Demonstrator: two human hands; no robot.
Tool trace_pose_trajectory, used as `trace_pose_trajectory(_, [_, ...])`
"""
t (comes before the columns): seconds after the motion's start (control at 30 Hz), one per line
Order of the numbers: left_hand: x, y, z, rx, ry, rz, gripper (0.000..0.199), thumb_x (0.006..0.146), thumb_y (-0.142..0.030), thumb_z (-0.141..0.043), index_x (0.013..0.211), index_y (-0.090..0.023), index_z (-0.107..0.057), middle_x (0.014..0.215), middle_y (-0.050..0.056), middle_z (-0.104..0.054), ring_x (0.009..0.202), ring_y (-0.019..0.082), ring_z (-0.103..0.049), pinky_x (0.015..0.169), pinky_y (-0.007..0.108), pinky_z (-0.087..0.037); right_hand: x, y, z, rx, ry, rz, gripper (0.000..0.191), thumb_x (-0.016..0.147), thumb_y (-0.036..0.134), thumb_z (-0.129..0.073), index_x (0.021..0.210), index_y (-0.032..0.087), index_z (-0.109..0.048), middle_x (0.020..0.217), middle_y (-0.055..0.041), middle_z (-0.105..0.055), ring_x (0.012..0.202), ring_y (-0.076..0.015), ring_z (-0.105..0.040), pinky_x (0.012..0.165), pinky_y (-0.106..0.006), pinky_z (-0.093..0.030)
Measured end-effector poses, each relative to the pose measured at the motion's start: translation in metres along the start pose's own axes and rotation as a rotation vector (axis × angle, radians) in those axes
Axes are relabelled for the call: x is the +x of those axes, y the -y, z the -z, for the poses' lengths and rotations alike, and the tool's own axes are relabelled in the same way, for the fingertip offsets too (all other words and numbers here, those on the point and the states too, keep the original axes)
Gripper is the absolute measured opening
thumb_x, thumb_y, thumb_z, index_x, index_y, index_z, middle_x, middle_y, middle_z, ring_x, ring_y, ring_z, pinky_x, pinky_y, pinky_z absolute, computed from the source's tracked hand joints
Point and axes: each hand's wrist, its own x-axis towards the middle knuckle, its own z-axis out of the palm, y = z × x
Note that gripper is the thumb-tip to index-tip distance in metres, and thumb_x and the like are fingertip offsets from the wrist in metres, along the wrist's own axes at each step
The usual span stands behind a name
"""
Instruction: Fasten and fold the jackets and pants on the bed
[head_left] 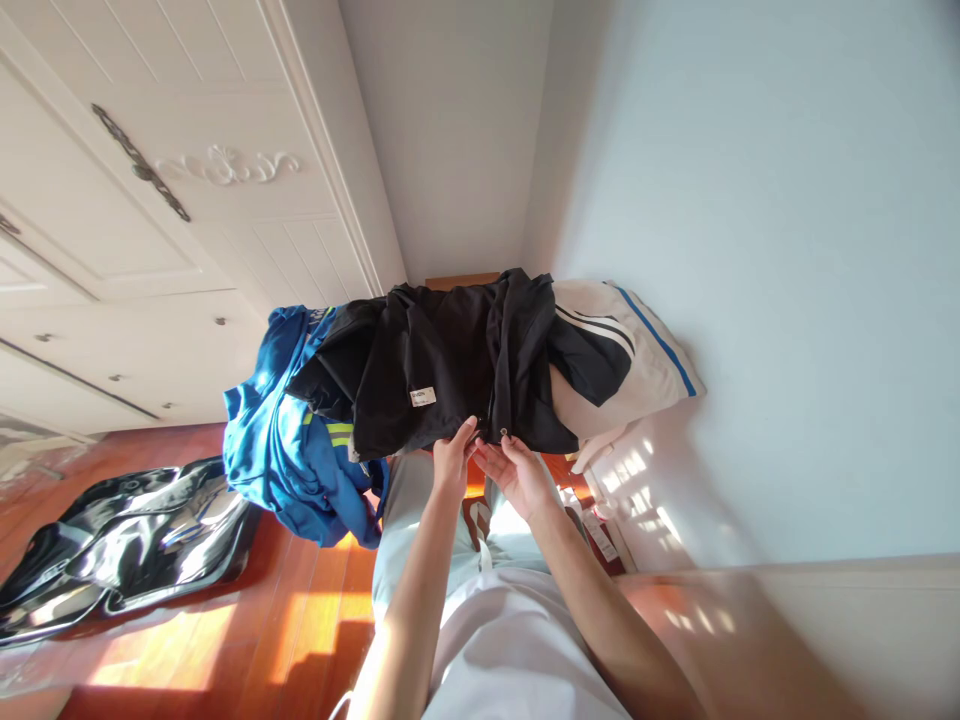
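A black jacket (pixel 450 345) lies spread out in front of me, with a small white label (pixel 423 397) near its lower left and white stripes on the sleeve at right. At its near edge my left hand (pixel 450 458) pinches the hem beside the front opening. Just to the right, my right hand (pixel 521 478) grips the other side of the hem, thumb by a small round metal fitting. The fingertips nearly meet, and whatever small part sits between them is too small to make out. Under the jacket's right side is a pale cloth item with a blue stripe (pixel 660 345).
Blue clothing with yellow-green bands (pixel 281 430) hangs at the left of the pile. A shiny black plastic-like bag (pixel 161 540) lies on the reddish wooden floor (pixel 300 620). White cabinets (pixel 247 240) stand at left, and a pale wall (pixel 787 300) bounds the right.
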Motion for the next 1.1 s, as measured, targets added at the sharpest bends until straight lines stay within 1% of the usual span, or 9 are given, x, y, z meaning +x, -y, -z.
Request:
trace_pose_trajectory(0.1, [0.004,-0.001,-0.005,-0.03,0.038,0.051,0.027,0.059,-0.027,-0.089,0.076,-0.013,-0.073,0.072,0.005,-0.073,0.071,0.016,-0.07,0.068,0.025,-0.053,0.003,-0.003,0.001,0.102,-0.043,0.016,0.028,0.066,0.028,-0.086,0.079,0.023,-0.062,0.084,-0.003,-0.076,0.091,-0.023,-0.074,0.094,-0.043,-0.058])
trace_pose_trajectory(0.17, [0.007,-0.001,-0.008,-0.036,0.058,0.087,0.024,0.06,-0.022,-0.087,0.075,-0.011,-0.073,0.073,0.007,-0.074,0.071,0.017,-0.07,0.066,0.025,-0.053,0.004,-0.004,0.001,0.137,-0.065,0.031,0.023,0.067,0.024,-0.084,0.077,0.022,-0.064,0.083,-0.0035,-0.076,0.084,-0.0211,-0.074,0.094,-0.041,-0.059])
trace_pose_trajectory(0.37, [0.012,-0.001,-0.007,-0.031,0.049,0.123,0.018,0.062,-0.017,-0.082,0.077,-0.01,-0.075,0.082,0.013,-0.076,0.071,0.017,-0.071,0.059,0.022,-0.052,0.001,0.003,-0.001,0.179,-0.118,0.03,0.024,0.06,0.015,-0.085,0.073,0.019,-0.064,0.078,-0.003,-0.075,0.076,-0.0184,-0.074,0.079,-0.03,-0.063])
trace_pose_trajectory(0.43, [0.011,-0.003,-0.006,-0.014,0.045,0.111,0.018,0.061,-0.017,-0.083,0.076,-0.01,-0.075,0.083,0.013,-0.076,0.069,0.016,-0.07,0.057,0.022,-0.052,0.0,0.004,-0.001,0.178,-0.128,0.016,0.026,0.059,0.015,-0.086,0.072,0.018,-0.063,0.078,-0.0029,-0.075,0.076,-0.0182,-0.074,0.075,-0.029,-0.063])
trace_pose_trajectory(0.5, [0.008,-0.005,-0.003,0.009,0.035,0.082,0.02,0.058,-0.017,-0.084,0.074,-0.009,-0.075,0.079,0.012,-0.076,0.068,0.016,-0.069,0.057,0.022,-0.051,-0.001,0.004,-0.001,0.165,-0.125,0.024,0.026,0.059,0.016,-0.086,0.071,0.019,-0.063,0.077,-0.0014,-0.074,0.075,-0.0173,-0.073,0.073,-0.028,-0.062])
trace_pose_trajectory(0.6, [0.003,-0.006,0.001,0.055,0.018,0.019,0.023,0.054,-0.021,-0.087,0.071,-0.009,-0.075,0.07,0.009,-0.073,0.065,0.015,-0.068,0.058,0.021,-0.051,-0.001,0.001,0.0,0.12,-0.092,0.06,0.025,0.062,0.019,-0.087,0.073,0.019,-0.064,0.079,-0.0003,-0.074,0.077,-0.0149,-0.072,0.074,-0.024,-0.06])
trace_pose_trajectory(0.7, [0.0,-0.005,0.004,0.111,0.009,-0.042,0.025,0.053,-0.025,-0.088,0.069,-0.01,-0.074,0.066,0.006,-0.072,0.062,0.014,-0.066,0.06,0.023,-0.051,0.001,-0.002,0.001,0.084,-0.064,0.085,0.025,0.063,0.022,-0.088,0.075,0.018,-0.066,0.082,-0.0005,-0.074,0.078,-0.0128,-0.07,0.074,-0.022,-0.059])
trace_pose_trajectory(0.93, [0.0,-0.016,0.014,0.255,0.031,-0.103,0.031,0.053,-0.028,-0.088,0.075,-0.009,-0.077,0.069,0.008,-0.074,0.064,0.017,-0.068,0.064,0.026,-0.054,0.004,-0.002,0.004,-0.007,-0.082,0.095,0.031,0.059,0.027,-0.091,0.073,0.017,-0.064,0.073,-0.0008,-0.072,0.071,-0.0118,-0.068,0.062,-0.018,-0.055])
trace_pose_trajectory(1.1, [-0.005,-0.023,0.015,0.313,0.048,-0.123,0.031,0.053,-0.03,-0.088,0.074,-0.009,-0.077,0.072,0.01,-0.075,0.066,0.019,-0.07,0.064,0.027,-0.056,0.006,-0.004,0.006,-0.076,-0.098,0.159,0.033,0.058,0.028,-0.091,0.076,0.018,-0.065,0.075,-0.0011,-0.073,0.073,-0.0129,-0.069,0.066,-0.021,-0.056])
